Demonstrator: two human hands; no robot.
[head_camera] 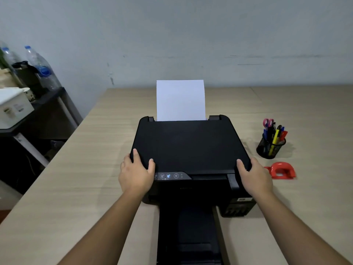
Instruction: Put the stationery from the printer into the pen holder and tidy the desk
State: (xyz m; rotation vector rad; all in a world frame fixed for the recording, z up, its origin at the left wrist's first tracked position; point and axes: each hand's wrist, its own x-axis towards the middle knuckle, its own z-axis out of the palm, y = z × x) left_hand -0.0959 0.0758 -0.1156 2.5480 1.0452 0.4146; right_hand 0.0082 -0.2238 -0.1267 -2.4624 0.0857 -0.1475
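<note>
A black printer (189, 148) stands in the middle of the wooden desk (86, 169), its lid down and bare on top. A white sheet of paper (180, 100) stands upright in its rear feed. My left hand (136, 171) grips the lid's front left corner, and my right hand (252, 175) grips the front right corner. To the right, a black mesh pen holder (270, 147) holds several pens and pink-handled scissors. A red hole punch (280, 171) lies on the desk just in front of the holder.
The printer's output tray (189, 236) sticks out toward me over the desk's front edge. A dark side shelf (38, 111) at the left carries plastic bottles (41, 67) and a white box (13, 108). A grey wall runs behind the desk.
</note>
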